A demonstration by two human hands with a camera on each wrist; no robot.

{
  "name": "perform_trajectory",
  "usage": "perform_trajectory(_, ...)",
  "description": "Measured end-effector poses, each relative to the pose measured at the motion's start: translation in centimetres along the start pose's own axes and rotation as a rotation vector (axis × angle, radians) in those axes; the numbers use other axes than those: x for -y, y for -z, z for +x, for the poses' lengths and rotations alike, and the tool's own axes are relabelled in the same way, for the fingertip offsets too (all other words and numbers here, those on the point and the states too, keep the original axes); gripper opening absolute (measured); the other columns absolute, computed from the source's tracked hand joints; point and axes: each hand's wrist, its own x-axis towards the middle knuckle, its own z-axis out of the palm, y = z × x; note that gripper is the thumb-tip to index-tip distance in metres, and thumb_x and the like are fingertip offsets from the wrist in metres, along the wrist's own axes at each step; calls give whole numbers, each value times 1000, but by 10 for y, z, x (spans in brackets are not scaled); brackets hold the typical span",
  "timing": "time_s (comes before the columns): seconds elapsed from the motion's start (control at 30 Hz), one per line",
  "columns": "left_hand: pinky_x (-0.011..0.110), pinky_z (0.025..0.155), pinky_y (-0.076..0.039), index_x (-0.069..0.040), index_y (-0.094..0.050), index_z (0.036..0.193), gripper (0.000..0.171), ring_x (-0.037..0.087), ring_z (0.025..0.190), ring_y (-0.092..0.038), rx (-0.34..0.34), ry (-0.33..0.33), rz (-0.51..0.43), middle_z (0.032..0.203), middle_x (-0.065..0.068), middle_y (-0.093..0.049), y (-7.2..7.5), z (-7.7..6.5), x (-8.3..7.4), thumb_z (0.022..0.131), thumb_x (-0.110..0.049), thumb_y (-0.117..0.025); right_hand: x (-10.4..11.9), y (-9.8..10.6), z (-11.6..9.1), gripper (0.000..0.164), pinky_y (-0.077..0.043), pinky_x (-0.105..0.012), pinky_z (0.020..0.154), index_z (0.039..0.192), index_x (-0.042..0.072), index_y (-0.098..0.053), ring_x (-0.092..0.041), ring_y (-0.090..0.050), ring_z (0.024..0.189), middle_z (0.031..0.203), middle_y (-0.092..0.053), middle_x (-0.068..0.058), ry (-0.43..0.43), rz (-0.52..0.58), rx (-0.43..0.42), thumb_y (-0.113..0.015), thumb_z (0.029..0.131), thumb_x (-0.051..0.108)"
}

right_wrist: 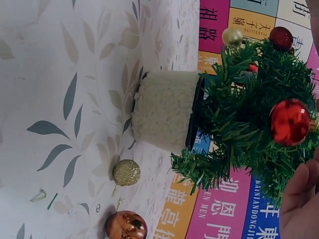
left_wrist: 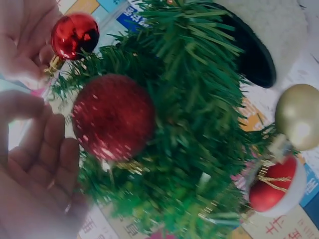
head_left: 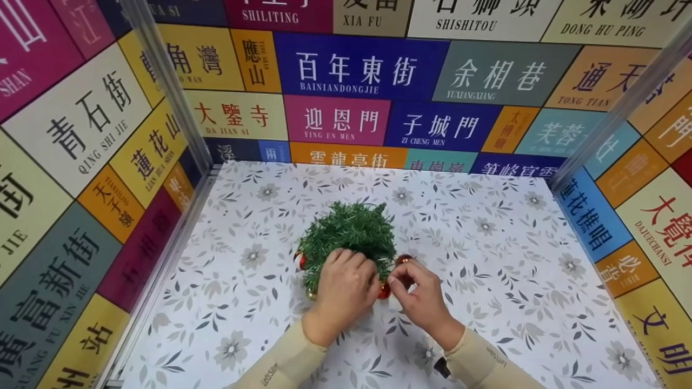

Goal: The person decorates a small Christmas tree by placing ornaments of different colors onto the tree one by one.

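Observation:
A small artificial Christmas tree [head_left: 351, 229] stands in a pot with a fluffy white cover [right_wrist: 164, 109]. My left hand [head_left: 346, 286] is over the tree's near side with its fingers bent; what lies between them is hidden. My right hand [head_left: 424, 297] pinches a shiny red bauble [right_wrist: 290, 122] near its gold cap, beside the branches. In the left wrist view a glittery dark red bauble [left_wrist: 114, 118] sits close to my left fingers. A pale gold bauble [left_wrist: 299, 117] and a red-and-white bauble [left_wrist: 276, 186] are on the tree's other side.
On the table right of the pot lie a glittery gold bauble [right_wrist: 126, 172] and a copper bauble [right_wrist: 125, 226]. Small green scraps [right_wrist: 52, 201] are on the flower-patterned tablecloth [head_left: 243, 313]. Panels with coloured signs [head_left: 357, 67] enclose the back and both sides.

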Motion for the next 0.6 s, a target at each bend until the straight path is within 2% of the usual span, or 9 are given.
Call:
perform_trajectory(0.13,42,80,-47,-15,-64,70,14,25,71,-57,-24,20,61,71,-1,-60,-6,3,-4,83,-18,-67,-2,-1,3,18,-46,-24,53,84,4,-65,-14,-53,60,77,-58,-4,-54,-7,-32,-65,85,-14)
perform_trajectory(0.33,43,80,-47,-13,-65,70,13,27,69,-55,-38,52,105,72,1,-61,-8,4,-5,82,-18,-67,-6,-3,6,16,-48,-25,54,84,3,-64,-16,-55,62,78,-59,-5,-84,-16,-15,-66,86,-13)
perform_trajectory(0.6,42,78,-47,-13,-68,69,14,25,68,-55,-13,67,164,72,1,-63,-7,7,-5,82,-20,-70,-8,-3,7,16,-46,-26,52,82,2,-64,-16,-54,59,75,-59,-4,-131,6,-3,-64,87,-13)
